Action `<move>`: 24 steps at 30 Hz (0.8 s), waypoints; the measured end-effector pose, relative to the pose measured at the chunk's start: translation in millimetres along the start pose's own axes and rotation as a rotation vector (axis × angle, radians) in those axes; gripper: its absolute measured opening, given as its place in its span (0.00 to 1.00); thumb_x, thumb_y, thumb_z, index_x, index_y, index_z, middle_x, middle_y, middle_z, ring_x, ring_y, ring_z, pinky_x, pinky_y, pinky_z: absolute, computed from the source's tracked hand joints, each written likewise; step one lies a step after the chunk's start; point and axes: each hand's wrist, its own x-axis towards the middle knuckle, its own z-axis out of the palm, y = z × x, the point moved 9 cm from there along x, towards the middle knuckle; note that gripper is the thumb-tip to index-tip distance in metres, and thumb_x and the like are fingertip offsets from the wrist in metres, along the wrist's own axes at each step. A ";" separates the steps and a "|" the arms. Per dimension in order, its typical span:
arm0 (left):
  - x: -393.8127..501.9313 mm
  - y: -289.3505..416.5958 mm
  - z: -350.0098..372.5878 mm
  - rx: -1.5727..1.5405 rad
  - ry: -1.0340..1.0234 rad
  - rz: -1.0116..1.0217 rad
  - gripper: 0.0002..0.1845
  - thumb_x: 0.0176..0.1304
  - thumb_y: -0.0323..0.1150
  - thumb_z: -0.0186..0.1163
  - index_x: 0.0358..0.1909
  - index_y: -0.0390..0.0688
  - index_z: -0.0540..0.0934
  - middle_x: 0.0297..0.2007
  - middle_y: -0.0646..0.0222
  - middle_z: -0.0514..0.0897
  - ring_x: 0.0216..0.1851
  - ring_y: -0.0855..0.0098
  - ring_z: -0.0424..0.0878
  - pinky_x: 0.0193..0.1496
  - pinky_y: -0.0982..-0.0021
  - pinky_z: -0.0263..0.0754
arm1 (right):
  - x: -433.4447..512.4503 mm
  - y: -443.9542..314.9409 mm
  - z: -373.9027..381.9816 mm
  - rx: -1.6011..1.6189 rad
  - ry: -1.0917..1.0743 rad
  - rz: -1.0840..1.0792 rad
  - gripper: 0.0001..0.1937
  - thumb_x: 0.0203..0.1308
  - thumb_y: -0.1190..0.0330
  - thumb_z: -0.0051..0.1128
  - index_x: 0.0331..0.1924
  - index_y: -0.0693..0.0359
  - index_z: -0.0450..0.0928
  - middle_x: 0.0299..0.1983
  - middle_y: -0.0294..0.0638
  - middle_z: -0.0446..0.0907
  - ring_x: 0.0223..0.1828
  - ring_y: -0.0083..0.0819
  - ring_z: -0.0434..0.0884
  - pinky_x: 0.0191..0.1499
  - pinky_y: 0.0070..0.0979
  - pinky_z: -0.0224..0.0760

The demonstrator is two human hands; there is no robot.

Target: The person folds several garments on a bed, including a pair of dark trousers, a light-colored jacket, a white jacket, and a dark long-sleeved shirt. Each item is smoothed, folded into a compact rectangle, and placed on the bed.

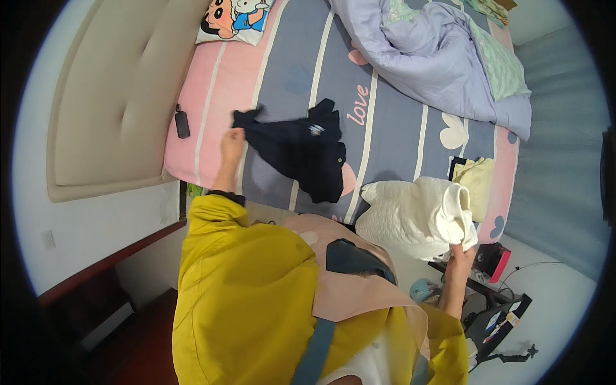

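At the left, my left hand grips one corner of a black garment. That garment is spread across the bed, with a small pale print and a little tag showing on it. On the right, my right hand pinches the edge of a white quilted garment, which lies bunched along the near edge of the bed. Just beyond the white garment sits a folded pale yellow cloth, partly covered by it.
The bed's striped sheet carries a crumpled lilac quilt at the far right and a cartoon pillow at the far left. A black rectangular object lies near the padded headboard. A dark rack stands at lower right.
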 end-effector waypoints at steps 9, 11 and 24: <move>-56.0 149.6 1.1 -0.203 -0.411 0.192 0.28 0.51 0.25 0.61 0.56 0.40 0.65 0.46 0.61 0.73 0.40 0.73 0.76 0.43 0.76 0.73 | 4.0 -35.3 38.5 0.004 -0.086 -0.115 0.15 0.55 0.71 0.54 0.45 0.72 0.74 0.38 0.37 0.78 0.36 0.21 0.74 0.40 0.20 0.66; -128.5 230.2 43.3 -0.316 -0.767 0.329 0.38 0.43 0.20 0.64 0.60 0.43 0.60 0.53 0.59 0.68 0.53 0.69 0.72 0.49 0.71 0.72 | -0.9 -48.3 52.4 0.087 -0.134 -0.132 0.16 0.56 0.73 0.53 0.48 0.71 0.71 0.39 0.36 0.76 0.35 0.19 0.72 0.38 0.17 0.63; -293.1 411.9 78.1 -0.474 -0.934 0.623 0.22 0.52 0.33 0.62 0.51 0.42 0.73 0.49 0.59 0.75 0.51 0.60 0.72 0.54 0.64 0.65 | -58.0 -108.1 91.2 -0.240 -0.509 -0.270 0.14 0.55 0.64 0.56 0.35 0.69 0.76 0.30 0.39 0.78 0.33 0.23 0.75 0.37 0.20 0.68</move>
